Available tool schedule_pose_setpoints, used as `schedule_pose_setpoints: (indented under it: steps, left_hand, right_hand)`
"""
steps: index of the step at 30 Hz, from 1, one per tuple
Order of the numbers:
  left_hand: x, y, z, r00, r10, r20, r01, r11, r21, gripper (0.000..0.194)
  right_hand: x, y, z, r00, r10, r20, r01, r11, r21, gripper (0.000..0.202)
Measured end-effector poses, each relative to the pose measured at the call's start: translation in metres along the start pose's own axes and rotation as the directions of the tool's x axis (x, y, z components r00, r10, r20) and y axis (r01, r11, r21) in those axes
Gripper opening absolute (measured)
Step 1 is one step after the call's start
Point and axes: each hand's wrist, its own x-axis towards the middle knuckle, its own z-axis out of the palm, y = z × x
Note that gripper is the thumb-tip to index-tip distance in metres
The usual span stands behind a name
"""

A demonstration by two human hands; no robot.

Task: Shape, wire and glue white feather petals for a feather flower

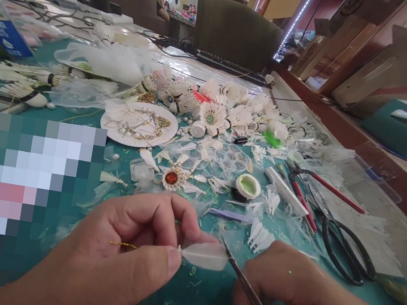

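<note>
Between the thumb and fingers of my left hand [134,250] is a white feather [205,257], pinched at its base with the tip pointing right. A twisted gold wire [123,244] sticks out on the other side of that grip. My right hand [305,292] is wrapped round slim metal scissors [253,293], whose pointed blades reach the feather's tip. The finger loops are partly hidden by the hand and the lower picture edge. Just beyond my hands lie a shuttlecock piece with an orange-red centre [171,178], loose feather pieces [260,237] and lilac tweezers [231,215].
A green mat [200,296] covers the table. Red-handled pliers [331,191] and black-handled scissors [346,250] lie at right, near a round pot of green paste [248,186]. A white plate [114,133] holds wire pieces. Shuttlecocks [213,115] are heaped behind; a bottle [4,33] stands left.
</note>
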Motion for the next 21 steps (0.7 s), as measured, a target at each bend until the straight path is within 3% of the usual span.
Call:
schedule_pose_setpoints:
  steps: [8, 12, 16, 21]
  left_hand:
    - [0.004, 0.003, 0.002, 1.000, -0.022, -0.018, 0.022, 1.000, -0.003, 0.020]
    - [0.000, 0.004, 0.003, 1.000, -0.023, -0.009, 0.023, 0.999, 0.028, 0.019]
    - [0.000, 0.003, 0.003, 0.999, -0.024, -0.021, 0.024, 1.000, -0.010, 0.018]
    - [0.002, 0.003, 0.003, 1.000, -0.013, -0.015, 0.012, 0.999, -0.029, 0.019]
  right_hand:
    - [0.006, 0.001, -0.001, 0.999, 0.018, 0.035, -0.021, 0.997, 0.074, 0.077]
    - [0.010, -0.003, -0.001, 0.992, 0.019, 0.126, -0.026, 0.998, 0.056, 0.078]
    - [0.009, -0.005, 0.002, 0.999, 0.035, 0.027, -0.036, 0.999, 0.022, 0.081]
    - [0.006, -0.001, 0.002, 1.000, 0.010, 0.026, -0.012, 0.999, 0.045, 0.078]
